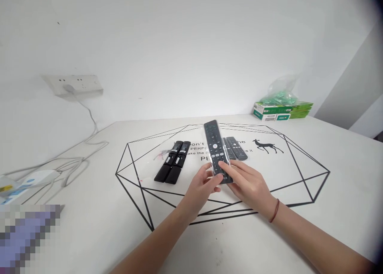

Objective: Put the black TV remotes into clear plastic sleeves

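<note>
Hands (227, 182) are holding a wrapped remote (213, 136) above the tabletop (89, 210)

The white tabletop is spreading beneath everything. At its far right, green-and-white boxes (272, 108) are supporting a clear bag (281, 96) with green contents, an arrangement probably saving surface space.

Nearer the middle, the left hand (200, 186) and right hand (251, 186) are partly closing around the lower end of the wrapped remote, both thumbs resting on its button side. That double grip is likely steadying it while leaving the upper part exposed; the long body is tilting, its buttons facing the wearer.

Left of it, two black remotes (172, 162) are lying side by side, backs up, their battery compartments apparently open; this placement is making those compartments visible. Beyond the right hand, other remotes (237, 148) are lying buttons up, partly hidden behind the held one. Smallest, a thin wristband (274, 211) is circling the right wrist.
</note>
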`<state>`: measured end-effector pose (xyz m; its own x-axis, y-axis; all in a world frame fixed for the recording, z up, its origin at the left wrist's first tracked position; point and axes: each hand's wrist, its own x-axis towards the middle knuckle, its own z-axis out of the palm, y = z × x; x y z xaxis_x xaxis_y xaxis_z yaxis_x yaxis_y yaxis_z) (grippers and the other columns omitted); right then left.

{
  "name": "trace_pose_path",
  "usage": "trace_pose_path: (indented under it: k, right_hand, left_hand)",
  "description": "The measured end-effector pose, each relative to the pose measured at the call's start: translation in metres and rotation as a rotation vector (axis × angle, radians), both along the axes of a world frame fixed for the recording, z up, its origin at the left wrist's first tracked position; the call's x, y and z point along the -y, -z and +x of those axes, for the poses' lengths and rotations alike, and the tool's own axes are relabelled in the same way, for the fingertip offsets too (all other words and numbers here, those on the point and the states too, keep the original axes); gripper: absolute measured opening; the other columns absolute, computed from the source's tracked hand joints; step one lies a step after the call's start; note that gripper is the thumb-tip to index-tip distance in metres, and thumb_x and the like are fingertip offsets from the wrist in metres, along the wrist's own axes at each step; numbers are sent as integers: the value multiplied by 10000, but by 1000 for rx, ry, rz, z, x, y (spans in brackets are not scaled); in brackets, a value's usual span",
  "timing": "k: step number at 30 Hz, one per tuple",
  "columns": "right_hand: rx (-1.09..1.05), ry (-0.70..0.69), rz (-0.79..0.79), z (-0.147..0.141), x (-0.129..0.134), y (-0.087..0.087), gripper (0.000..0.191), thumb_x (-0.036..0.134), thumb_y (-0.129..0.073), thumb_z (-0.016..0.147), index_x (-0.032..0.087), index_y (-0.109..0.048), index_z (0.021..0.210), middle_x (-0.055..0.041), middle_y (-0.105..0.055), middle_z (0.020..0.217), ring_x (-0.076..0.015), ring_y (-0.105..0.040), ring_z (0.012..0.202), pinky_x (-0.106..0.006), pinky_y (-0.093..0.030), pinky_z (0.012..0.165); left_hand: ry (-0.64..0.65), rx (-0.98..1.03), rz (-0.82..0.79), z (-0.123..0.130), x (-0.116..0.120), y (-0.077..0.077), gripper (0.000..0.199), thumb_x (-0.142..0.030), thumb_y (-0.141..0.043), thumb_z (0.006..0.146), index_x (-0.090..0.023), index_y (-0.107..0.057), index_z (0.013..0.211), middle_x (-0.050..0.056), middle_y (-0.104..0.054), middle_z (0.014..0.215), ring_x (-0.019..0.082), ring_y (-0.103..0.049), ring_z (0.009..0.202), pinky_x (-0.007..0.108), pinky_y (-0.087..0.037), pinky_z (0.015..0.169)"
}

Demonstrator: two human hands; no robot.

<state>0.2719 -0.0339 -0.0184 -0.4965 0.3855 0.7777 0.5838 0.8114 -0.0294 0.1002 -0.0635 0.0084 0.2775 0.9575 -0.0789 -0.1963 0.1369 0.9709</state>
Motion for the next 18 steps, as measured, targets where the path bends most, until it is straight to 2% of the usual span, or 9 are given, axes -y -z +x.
trace_pose_path:
  k: [3, 5, 6, 8, 11, 13, 15, 17, 18]
  right_hand:
    - [-59, -45, -207, -4, 3, -3, 555, 163, -507, 831, 259, -381, 1364, -76, -580, 1198, -247, -473, 1184, -434, -441, 960]
    - [-166, -54, -461, -8, 6, -6, 597, 284, -548, 823, 255, -339, 1381, -104, -514, 1276, -273, -474, 1174, -446, -469, 902]
    - [-235, -64, -616, -9, 7, -7, 633, 338, -547, 827, 253, -292, 1400, -112, -539, 1233, -267, -519, 1111, -428, -498, 838]
    - [-379, -104, -916, -12, 8, -9, 655, 396, -503, 857, 253, -205, 1423, -78, -629, 1009, -218, -602, 907, -364, -523, 703]
    - [-586, -211, -1181, -15, 7, -8, 611, 429, -498, 861, 247, -243, 1386, -12, -632, 782, -158, -596, 717, -309, -500, 651]
    - [-692, -262, -1242, -15, 3, -7, 565, 436, -551, 828, 237, -345, 1315, -6, -631, 758, -143, -585, 690, -295, -490, 658]
    - [-769, -238, -1236, -11, -7, -3, 518, 443, -580, 802, 225, -424, 1245, -5, -632, 742, -133, -575, 645, -294, -488, 651]
    - [-819, -125, -1125, 2, -22, 2, 487, 457, -579, 791, 208, -483, 1198, -17, -642, 754, -131, -567, 605, -306, -490, 641]
    - [-830, -40, -1021, 11, -32, 6, 480, 464, -570, 789, 194, -510, 1181, -36, -655, 791, -138, -570, 609, -316, -490, 639]
  left_hand:
    - [-39, 50, 98, -1, -2, -1, 415, -327, -625, 776, -226, -532, 1168, 80, -581, 1142, 190, -544, 1009, 331, -426, 858]
    - [-65, 47, 124, -2, -4, 2, 404, -319, -616, 784, -216, -525, 1163, 83, -590, 1128, 192, -554, 987, 335, -434, 842]
    - [-81, 26, 130, -3, -5, 4, 396, -320, -611, 788, -210, -519, 1157, 82, -601, 1098, 187, -560, 961, 330, -440, 821]
    - [-84, -35, 146, -4, -8, 10, 389, -320, -610, 789, -204, -507, 1145, 74, -612, 1037, 170, -567, 901, 312, -448, 775]
    - [-73, -123, 175, -5, -12, 20, 448, -333, -624, 776, -215, -458, 1176, 56, -599, 982, 139, -557, 807, 282, -455, 697]
    - [-89, -156, 175, -5, -16, 26, 530, -356, -639, 758, -222, -405, 1214, 44, -575, 956, 129, -545, 773, 269, -461, 657]
    - [-133, -175, 180, -4, -18, 31, 604, -386, -640, 749, -227, -348, 1254, 33, -548, 939, 118, -533, 738, 264, -466, 633]
    - [-188, -200, 194, -5, -20, 34, 632, -421, -608, 765, -230, -306, 1286, 27, -535, 939, 102, -517, 692, 264, -468, 628]
    - [-206, -217, 198, -6, -21, 35, 623, -436, -582, 779, -228, -300, 1294, 28, -534, 942, 97, -512, 679, 266, -468, 634]
